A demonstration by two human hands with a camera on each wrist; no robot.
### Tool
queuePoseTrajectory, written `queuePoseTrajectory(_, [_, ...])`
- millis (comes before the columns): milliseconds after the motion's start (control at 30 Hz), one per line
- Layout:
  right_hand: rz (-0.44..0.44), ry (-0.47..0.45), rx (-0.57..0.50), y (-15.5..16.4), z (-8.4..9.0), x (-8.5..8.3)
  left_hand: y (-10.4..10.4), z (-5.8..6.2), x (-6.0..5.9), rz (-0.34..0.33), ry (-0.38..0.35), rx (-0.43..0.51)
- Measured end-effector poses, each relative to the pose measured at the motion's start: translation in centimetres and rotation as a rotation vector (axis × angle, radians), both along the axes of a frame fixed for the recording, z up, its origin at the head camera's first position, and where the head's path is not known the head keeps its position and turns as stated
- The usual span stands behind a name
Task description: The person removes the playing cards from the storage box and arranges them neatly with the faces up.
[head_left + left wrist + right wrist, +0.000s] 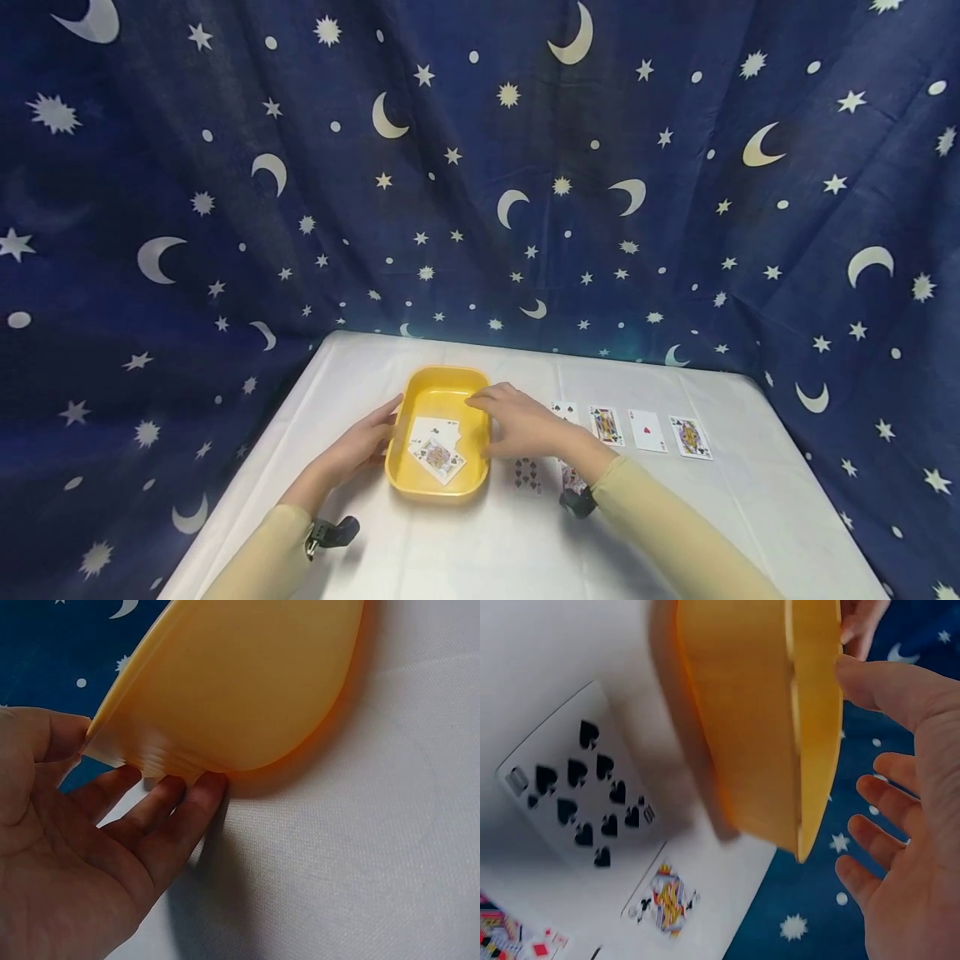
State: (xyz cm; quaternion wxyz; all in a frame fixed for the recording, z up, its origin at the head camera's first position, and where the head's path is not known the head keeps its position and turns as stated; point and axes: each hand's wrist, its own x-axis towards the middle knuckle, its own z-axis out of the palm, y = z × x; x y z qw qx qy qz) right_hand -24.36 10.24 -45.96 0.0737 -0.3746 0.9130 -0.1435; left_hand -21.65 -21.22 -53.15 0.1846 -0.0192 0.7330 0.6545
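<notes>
Roughly partway by my read: two or three cards [437,450] already lie face up in the yellow tray [437,387], a face card on top; more remain outside on the desk [480,550]; a row of four to the right of the tray — a partly hidden card [564,409], a king [606,425], an ace of hearts [647,431], another face card [690,437]; nearer the person a ten of spades [527,474] and one more card [572,478] half under the right wrist; so at least six left out, judging from how they lie.

Left hand [362,442] sits at the tray's left wall; wrist view shows the thumb [52,735] up at the rim and the fingers [184,817] straight, tips against the underside of the wall where it meets the desk; palm open, bracing rather than clamping; tray [240,682] fills the upper part of that view.

Right hand [517,421] hovers over the tray's right rim, fingers reaching toward the far edge; wrist view shows the hand [911,847] spread and relaxed, the thumb [889,690] just at the rim of the tray [757,720]; holds no card; contact beyond the thumb cannot be told.

Ten of spades [581,791] and a face card [664,896] lie on the desk just beside the tray in the right wrist view; tray looks blurred there.
</notes>
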Motion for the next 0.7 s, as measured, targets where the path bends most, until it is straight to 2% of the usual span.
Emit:
queuePoseTrajectory(333, [0.101, -0.030, 0.131, -3.9, -1.4, -1.0, 0.0, 0.2, -0.1, -0.006, 0.000, -0.023])
queuePoseTrajectory(533, [0.225, 0.024, 0.222, -5.7, -2.1, -1.1, -0.1, 0.2, 0.0, -0.027, 0.000, -0.004])
queuePoseTrajectory(700, [0.264, 0.033, 0.270, -6.7, -2.5, -0.9, -0.1, 0.2, 0.1, -0.034, 0.005, -0.003])
